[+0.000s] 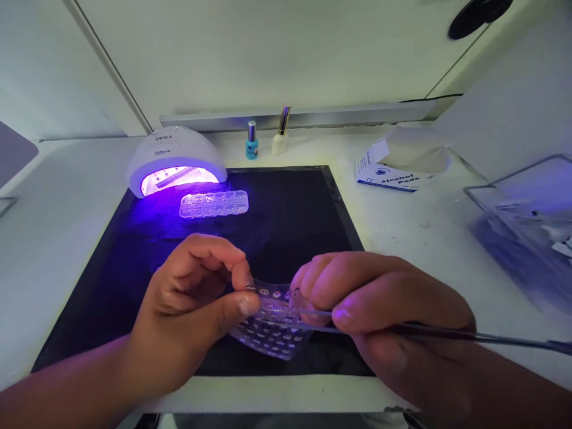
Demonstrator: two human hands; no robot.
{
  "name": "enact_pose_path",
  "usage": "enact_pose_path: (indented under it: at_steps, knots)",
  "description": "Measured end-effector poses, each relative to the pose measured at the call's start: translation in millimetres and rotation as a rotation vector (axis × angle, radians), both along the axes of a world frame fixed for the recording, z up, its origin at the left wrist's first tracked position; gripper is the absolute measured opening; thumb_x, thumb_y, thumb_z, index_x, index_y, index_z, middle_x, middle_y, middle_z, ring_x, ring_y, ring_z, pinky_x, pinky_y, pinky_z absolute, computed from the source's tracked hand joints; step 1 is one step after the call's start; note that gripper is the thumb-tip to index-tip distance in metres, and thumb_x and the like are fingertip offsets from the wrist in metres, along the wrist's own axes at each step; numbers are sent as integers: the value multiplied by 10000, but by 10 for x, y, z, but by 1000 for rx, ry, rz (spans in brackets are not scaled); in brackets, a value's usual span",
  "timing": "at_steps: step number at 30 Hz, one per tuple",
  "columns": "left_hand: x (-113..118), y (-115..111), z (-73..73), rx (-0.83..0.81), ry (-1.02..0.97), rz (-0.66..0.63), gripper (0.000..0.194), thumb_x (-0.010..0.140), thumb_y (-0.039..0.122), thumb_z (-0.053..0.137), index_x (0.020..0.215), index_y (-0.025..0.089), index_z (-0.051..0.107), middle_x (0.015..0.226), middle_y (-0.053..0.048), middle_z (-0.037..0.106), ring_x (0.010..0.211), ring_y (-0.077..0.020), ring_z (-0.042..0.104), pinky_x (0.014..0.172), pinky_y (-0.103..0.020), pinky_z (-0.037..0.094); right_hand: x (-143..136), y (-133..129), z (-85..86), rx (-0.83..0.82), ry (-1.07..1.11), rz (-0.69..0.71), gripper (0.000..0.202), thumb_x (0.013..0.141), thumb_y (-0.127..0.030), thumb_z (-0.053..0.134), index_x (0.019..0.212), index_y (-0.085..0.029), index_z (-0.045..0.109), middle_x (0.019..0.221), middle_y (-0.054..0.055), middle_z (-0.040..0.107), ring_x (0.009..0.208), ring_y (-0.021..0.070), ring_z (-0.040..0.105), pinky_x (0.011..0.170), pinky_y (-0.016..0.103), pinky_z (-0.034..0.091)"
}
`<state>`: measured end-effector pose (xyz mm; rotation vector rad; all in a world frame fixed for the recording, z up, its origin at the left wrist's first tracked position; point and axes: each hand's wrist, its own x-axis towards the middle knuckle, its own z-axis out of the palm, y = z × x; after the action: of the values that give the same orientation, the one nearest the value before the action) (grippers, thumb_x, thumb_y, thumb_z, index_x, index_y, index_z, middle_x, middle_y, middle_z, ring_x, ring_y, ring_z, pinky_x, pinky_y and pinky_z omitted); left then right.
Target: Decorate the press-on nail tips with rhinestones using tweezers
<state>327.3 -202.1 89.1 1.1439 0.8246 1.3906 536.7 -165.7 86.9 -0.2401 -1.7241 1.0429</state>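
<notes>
A clear, flexible sheet printed with rows of small motifs, which looks like a nail sticker sheet, is held up over the black mat. My left hand pinches its upper left edge between thumb and index finger. My right hand is closed around slim metal tweezers, whose two thin prongs point left across the sheet. The fingers of this hand also lie against the sheet's right edge. Whether the tweezer tips touch a sticker is hard to see.
A lit UV nail lamp stands back left, with a clear compartment case before it on the black mat. Behind are a blue bottle and a cream bottle. An open alcohol pad box and a plastic bin are right.
</notes>
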Motion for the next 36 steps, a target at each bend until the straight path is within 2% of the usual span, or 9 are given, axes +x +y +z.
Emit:
enact_pose_path:
  at_steps: [5,8,18,23,26,31,36]
  knots:
    - [-4,21,-18,65,66,58,208,815,117,839,934,276,778,781,31,680,702,-100,620,654,-190,566,8,-25,59,-32,-30,26,119,991,-261,610,1002,-172,688,866,45,639,742,149,656,696,321,595]
    - [-17,31,-12,68,119,57,240,814,87,816,941,289,800,788,37,683,713,-86,620,646,-161,552,19,-53,89,-37,-59,27,125,999,-266,597,1023,-184,689,872,51,647,753,160,662,688,322,595]
    - [-38,40,111,5,255,-32,278,776,85,823,907,328,851,759,47,714,650,-45,641,588,-82,527,19,-81,100,-41,-12,-51,114,994,-251,612,995,-170,692,841,47,640,683,141,643,603,288,558]
    - [-54,21,135,15,361,-74,211,788,118,825,884,305,847,758,48,724,639,-48,649,578,-85,521,10,-74,117,-73,18,-31,107,967,-229,626,913,-159,686,789,34,638,633,122,622,569,272,531]
    - [-80,8,138,72,424,-111,181,830,115,799,901,279,823,786,54,727,670,-42,663,602,-78,519,13,-62,115,-89,-6,-36,122,972,-207,599,890,-154,672,774,32,628,640,121,622,573,270,532]
    - [-111,19,143,265,598,-168,144,891,64,722,936,196,758,819,43,695,704,-34,647,648,-81,523,24,6,55,11,-32,8,103,953,-227,590,882,-171,639,780,30,620,607,103,594,526,241,499]
    - [-142,13,132,364,726,-218,172,938,61,666,1037,193,717,884,36,669,731,-29,639,663,-84,522,21,44,43,13,-55,14,68,894,-147,589,844,-177,622,773,13,623,595,89,574,518,225,483]
